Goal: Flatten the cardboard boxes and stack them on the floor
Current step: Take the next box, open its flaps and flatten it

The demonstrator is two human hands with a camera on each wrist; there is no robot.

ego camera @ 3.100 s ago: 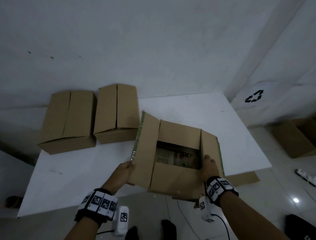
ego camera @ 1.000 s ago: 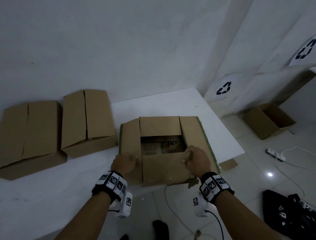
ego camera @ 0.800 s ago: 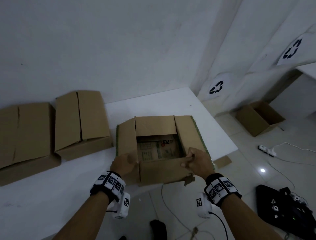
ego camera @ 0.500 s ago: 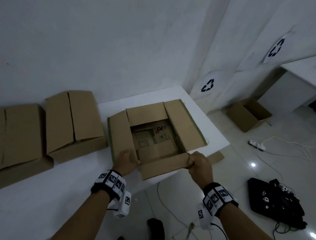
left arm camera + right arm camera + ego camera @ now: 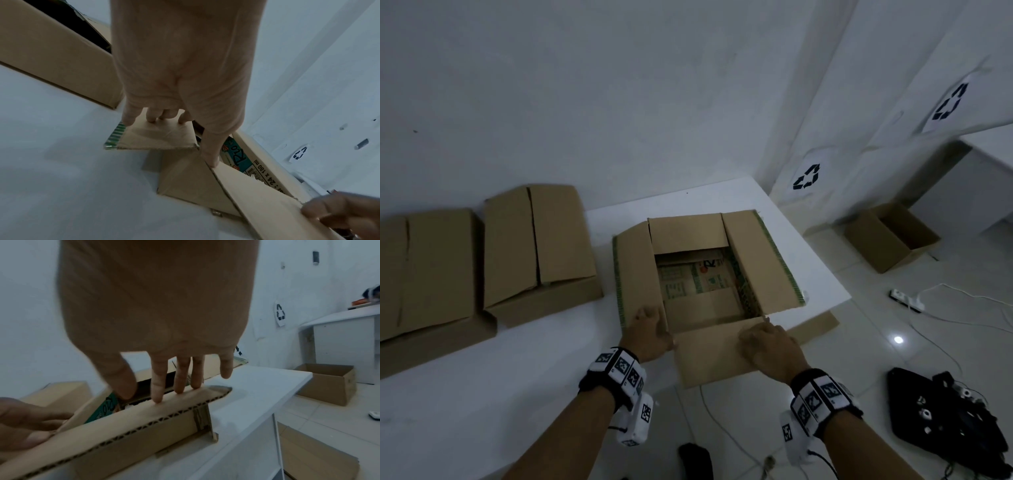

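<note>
A: How are the hands positioned?
B: The near flap (image 5: pixel 717 356) of the open box (image 5: pixel 702 284), overhanging the table's (image 5: pixel 482 394) front edge, is pressed by the straight fingers of the right hand (image 5: pixel 770 349). The left flap (image 5: pixel 638 277) is touched by the extended fingers of the left hand (image 5: pixel 650 334).

A: What is located farther back?
B: Two closed boxes (image 5: pixel 541 246) are set along the far edge, at the left.

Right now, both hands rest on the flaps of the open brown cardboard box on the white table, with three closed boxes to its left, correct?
Nearly: the head view shows two closed boxes left of the open brown cardboard box, not three. Left hand and right hand do rest on its flaps.
</note>
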